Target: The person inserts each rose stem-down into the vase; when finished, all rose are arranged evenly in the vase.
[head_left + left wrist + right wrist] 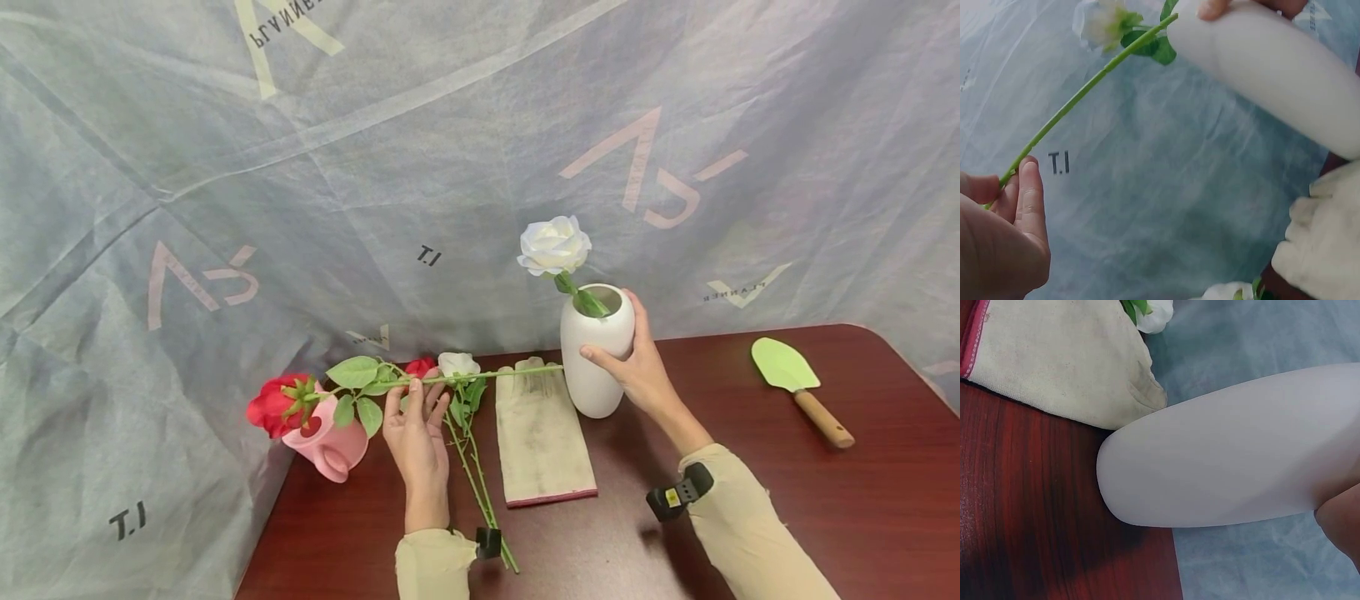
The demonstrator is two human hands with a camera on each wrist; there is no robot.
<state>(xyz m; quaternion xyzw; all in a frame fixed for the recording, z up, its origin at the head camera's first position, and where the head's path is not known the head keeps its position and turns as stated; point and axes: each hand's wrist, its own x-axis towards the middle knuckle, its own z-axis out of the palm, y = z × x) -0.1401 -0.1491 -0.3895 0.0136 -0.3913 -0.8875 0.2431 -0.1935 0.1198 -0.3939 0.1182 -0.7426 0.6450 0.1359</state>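
Observation:
My left hand (416, 433) pinches the green stem (1079, 95) of a red rose (279, 406) between thumb and fingers. The rose lies nearly level, its bloom out to the left and its bare stem end close to the vase. Around the upper side of the white vase (597, 358) my right hand (636, 360) is wrapped, thumb in front. A white rose (555, 246) stands in the vase, leaning left, with its lower stem hidden inside. In the right wrist view the vase (1229, 456) fills the middle, and only part of the hand shows at the right edge.
A cream work glove (543, 450) lies left of the vase. Beside it are another white rose (457, 364) and a red one (420, 367), stems toward the front. A pink watering can (341, 442) stands at the left, a green trowel (787, 367) at the right. Grey cloth hangs behind.

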